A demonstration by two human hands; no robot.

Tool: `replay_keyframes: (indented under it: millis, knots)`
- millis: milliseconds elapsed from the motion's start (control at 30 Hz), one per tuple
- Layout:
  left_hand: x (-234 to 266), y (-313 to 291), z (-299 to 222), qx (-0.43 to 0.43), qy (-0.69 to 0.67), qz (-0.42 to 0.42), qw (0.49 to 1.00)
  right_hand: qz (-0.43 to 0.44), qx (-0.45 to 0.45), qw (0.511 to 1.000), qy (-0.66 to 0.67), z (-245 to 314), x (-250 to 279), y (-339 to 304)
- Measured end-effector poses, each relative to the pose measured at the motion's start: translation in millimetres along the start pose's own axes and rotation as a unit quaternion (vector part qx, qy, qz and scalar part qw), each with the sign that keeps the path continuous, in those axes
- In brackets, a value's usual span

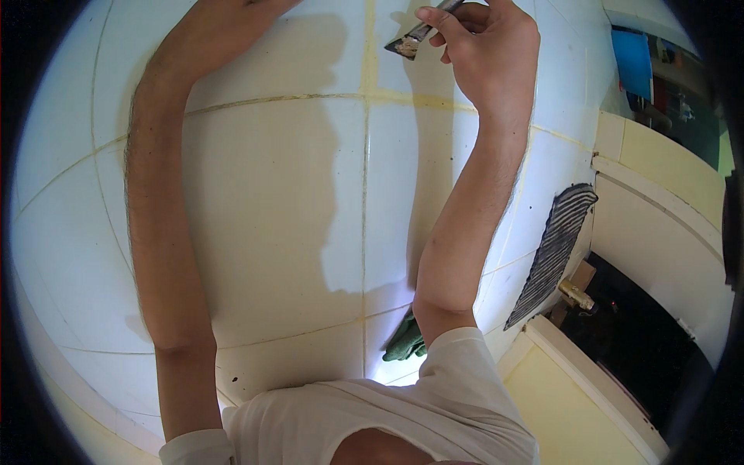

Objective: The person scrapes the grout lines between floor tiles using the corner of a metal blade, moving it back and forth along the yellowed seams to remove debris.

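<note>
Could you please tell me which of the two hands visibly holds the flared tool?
The right hand: it grips the flared tool. The left hand, partly cut off by the top edge, shows no tool.
</note>
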State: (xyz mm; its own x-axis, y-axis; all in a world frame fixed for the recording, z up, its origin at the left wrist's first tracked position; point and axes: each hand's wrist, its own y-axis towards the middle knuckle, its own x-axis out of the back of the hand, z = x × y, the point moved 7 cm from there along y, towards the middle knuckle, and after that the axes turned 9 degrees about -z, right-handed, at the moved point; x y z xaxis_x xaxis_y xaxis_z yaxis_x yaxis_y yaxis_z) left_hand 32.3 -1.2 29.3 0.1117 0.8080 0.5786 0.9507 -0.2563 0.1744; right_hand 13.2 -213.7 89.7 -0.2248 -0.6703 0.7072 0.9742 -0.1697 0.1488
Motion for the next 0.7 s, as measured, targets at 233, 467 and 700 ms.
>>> replay_keyframes:
  millis: [233,467,700]
  knots:
    - [-6,5,2,0.027,0.047,0.006,0.999,0.003,0.007,1.0,-0.009,0,5,2]
    - [-3,1,12,0.019,0.021,-0.005,1.0,-0.006,0.048,0.998,0.041,1,0,1]
    - [-3,1,-5,-0.032,0.041,0.002,0.999,-0.024,0.055,0.998,0.017,3,1,2]
